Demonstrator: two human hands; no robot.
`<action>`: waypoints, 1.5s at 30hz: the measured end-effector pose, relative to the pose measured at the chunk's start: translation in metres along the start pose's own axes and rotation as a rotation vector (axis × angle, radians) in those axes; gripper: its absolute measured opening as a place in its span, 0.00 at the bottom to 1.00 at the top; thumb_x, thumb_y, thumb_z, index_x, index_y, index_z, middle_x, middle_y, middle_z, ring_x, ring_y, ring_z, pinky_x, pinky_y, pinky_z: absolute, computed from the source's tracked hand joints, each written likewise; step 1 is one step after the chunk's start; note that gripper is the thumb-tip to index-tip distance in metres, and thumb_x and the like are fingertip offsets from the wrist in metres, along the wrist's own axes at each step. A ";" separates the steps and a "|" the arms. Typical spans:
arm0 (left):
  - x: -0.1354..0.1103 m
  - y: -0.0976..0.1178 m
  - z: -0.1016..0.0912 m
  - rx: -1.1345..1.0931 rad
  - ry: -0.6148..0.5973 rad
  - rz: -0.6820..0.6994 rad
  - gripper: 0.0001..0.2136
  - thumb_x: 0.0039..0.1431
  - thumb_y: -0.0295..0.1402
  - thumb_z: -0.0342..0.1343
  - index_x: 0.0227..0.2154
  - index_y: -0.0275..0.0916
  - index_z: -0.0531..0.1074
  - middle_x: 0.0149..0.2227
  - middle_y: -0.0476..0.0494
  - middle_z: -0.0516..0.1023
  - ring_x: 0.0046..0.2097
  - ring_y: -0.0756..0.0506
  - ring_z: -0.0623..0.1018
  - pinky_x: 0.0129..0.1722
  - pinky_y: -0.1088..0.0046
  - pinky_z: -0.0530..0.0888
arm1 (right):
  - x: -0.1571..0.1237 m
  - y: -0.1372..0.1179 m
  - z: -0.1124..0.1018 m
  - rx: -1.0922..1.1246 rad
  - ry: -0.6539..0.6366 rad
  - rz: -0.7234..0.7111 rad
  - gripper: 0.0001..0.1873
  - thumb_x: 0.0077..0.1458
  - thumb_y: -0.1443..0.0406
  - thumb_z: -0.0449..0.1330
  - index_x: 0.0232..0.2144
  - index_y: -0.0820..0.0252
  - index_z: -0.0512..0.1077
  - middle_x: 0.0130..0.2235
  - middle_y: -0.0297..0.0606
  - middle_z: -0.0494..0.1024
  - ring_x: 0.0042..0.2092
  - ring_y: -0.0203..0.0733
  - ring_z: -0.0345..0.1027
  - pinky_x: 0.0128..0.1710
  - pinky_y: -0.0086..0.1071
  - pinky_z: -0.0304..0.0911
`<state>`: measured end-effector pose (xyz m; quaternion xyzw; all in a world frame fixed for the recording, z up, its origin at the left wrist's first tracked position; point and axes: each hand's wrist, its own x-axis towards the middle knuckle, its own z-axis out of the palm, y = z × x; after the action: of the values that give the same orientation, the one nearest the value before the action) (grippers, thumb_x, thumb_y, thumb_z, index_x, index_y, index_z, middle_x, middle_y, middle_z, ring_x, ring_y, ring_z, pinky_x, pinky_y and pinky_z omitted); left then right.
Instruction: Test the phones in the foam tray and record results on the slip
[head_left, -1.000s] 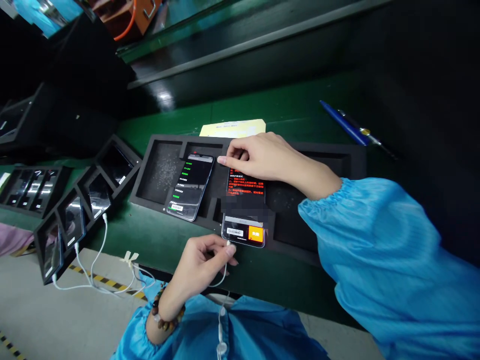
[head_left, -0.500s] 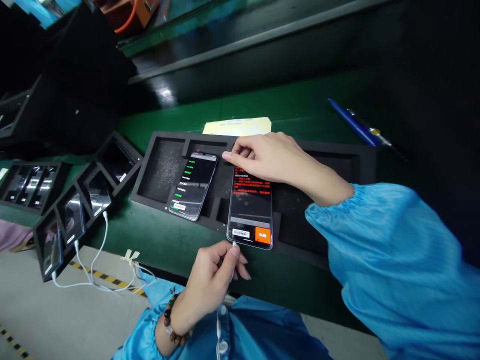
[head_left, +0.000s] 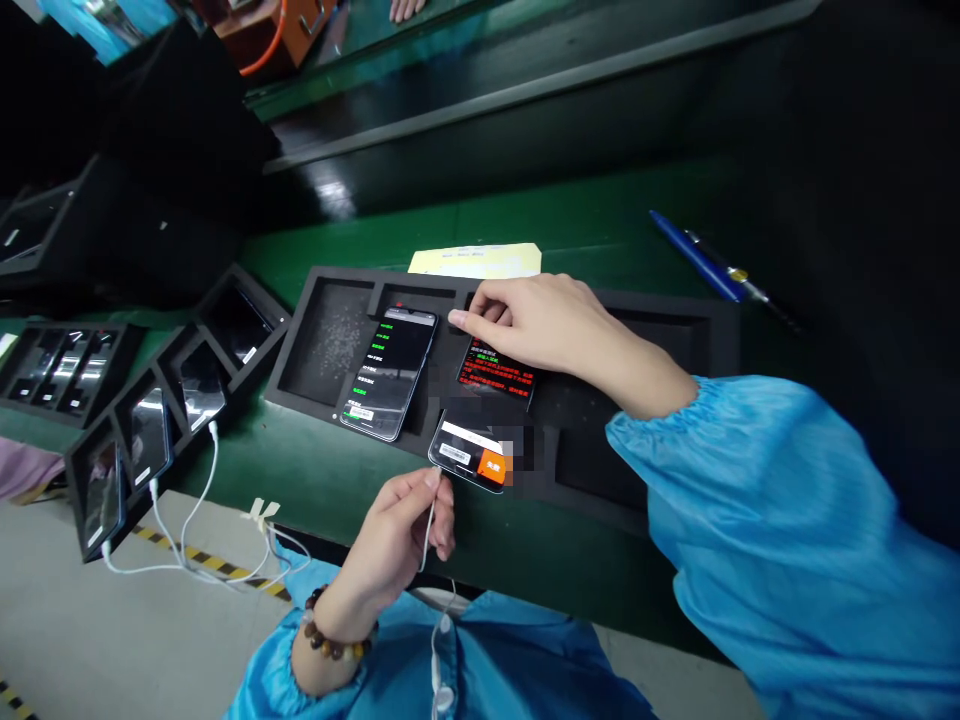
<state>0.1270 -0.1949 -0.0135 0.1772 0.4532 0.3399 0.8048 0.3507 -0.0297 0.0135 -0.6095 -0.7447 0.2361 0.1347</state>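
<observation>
A green worktop (head_left: 307, 460) carries a black tray (head_left: 330, 345), a lit phone (head_left: 466, 452) over its near edge. The right hand (head_left: 536, 315) covers the phone's top, whether gripping I cannot tell; the left hand (head_left: 401, 525) pinches a white cable (head_left: 428, 535) below.

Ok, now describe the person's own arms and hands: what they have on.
The left hand and right hand are ungloved. The left sleeve and right sleeve are bright blue, loose and wrinkled, gathered into ruffled cuffs. A bracelet of round brown and darker beads circles the left wrist; none shows on the right.
</observation>
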 end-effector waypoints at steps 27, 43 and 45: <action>0.010 0.010 -0.019 0.092 -0.220 -0.031 0.19 0.67 0.46 0.69 0.43 0.31 0.83 0.43 0.33 0.84 0.38 0.45 0.85 0.43 0.71 0.82 | -0.030 -0.013 -0.003 -0.161 -0.311 -0.182 0.57 0.43 0.38 0.72 0.68 0.61 0.65 0.64 0.60 0.68 0.66 0.75 0.61 0.61 0.61 0.67; 0.010 0.011 -0.019 0.098 -0.218 -0.043 0.20 0.67 0.46 0.70 0.42 0.30 0.82 0.43 0.33 0.83 0.37 0.45 0.84 0.43 0.70 0.82 | -0.017 0.004 -0.020 -0.181 -0.278 -0.109 0.31 0.67 0.45 0.59 0.60 0.61 0.71 0.54 0.54 0.77 0.53 0.60 0.74 0.52 0.47 0.69; 0.010 0.011 -0.019 0.097 -0.228 -0.041 0.19 0.66 0.46 0.70 0.42 0.30 0.82 0.43 0.34 0.83 0.38 0.45 0.84 0.43 0.70 0.82 | -0.017 0.005 -0.018 -0.187 -0.268 -0.128 0.31 0.67 0.45 0.59 0.59 0.61 0.72 0.53 0.53 0.78 0.53 0.60 0.74 0.50 0.46 0.69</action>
<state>0.1103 -0.1800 -0.0231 0.2442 0.3782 0.2787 0.8483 0.3675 -0.0419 0.0280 -0.5340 -0.8119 0.2358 -0.0083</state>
